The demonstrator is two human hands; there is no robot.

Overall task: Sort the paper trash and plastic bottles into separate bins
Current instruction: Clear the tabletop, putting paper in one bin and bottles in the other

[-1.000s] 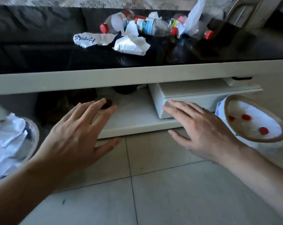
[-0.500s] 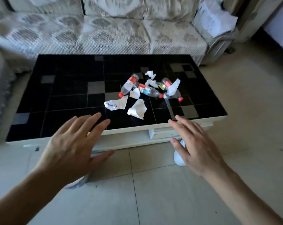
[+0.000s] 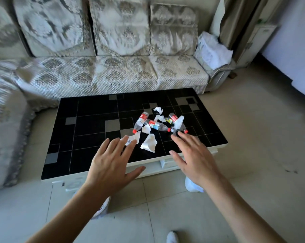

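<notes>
Showing the head view, the only one: both bare hands reach forward, palms down, over the near edge of the black, grey-checked glass-topped desk (image 3: 88,123), each grip spread wide and holding nothing. The left hand (image 3: 111,163) hovers with its fingertips (image 3: 125,138) over, or perhaps touching, the flat white paper scrap with handwriting (image 3: 133,138); contact cannot be told. Just right of that grip lies the crumpled white paper piece (image 3: 149,145), midway between the two hands. The right hand (image 3: 194,155) has its fingertips just short of the clear plastic bottle with a red cap (image 3: 180,128), which lies on its side. Beyond both grips, toward the patterned grey fabric sofa (image 3: 113,74), two more clear plastic bottles with red labels (image 3: 141,122) lie tangled with small white paper scraps (image 3: 158,110).

Open, flat hands suggest a reach not yet committed to a grasp, one hand per material. Bins are barely visible: only a white rounded object on the tiled floor (image 3: 192,186) shows below the right wrist, probably one bin.
</notes>
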